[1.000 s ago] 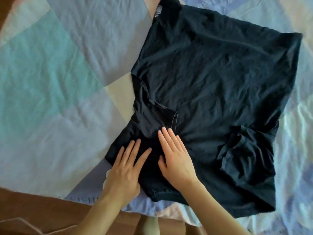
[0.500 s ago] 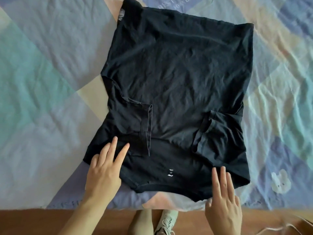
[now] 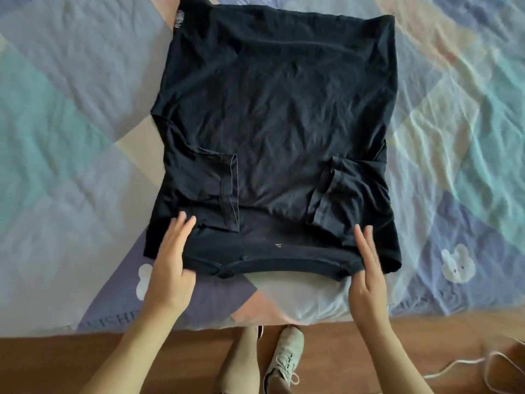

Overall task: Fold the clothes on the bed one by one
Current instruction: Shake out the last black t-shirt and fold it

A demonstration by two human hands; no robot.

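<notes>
Sleeves are folded in on the black shirt; I rest left hand and right hand, fingers extended and gripping nothing, at the collar; lengthwise folds remain.

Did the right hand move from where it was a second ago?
Yes. The right hand slid rightward across the black shirt, from beside the left sleeve to the collar's right end.

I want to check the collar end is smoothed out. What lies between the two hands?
In the head view, only the black shirt's collar edge spans from left hand to right hand.
</notes>
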